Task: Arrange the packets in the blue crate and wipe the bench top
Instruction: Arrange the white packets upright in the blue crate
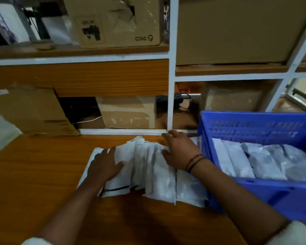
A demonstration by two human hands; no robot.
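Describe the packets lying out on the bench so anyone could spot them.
On the bench top, find the blue crate at right. Just left of it, under the left hand and right hand, lies the loose pile of packets. Unlike the crate's packets, they fan out on bare wood.

Bare bench top (34, 174) left of packets (148, 170); blue crate (254, 197) tight on right, shelf frame (171, 103) behind.

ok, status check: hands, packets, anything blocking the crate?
Left hand and right hand spread, pressing on loose packets. Pile fanned on bench top, against blue crate. Stowed packets inside. Nothing between pile and crate.
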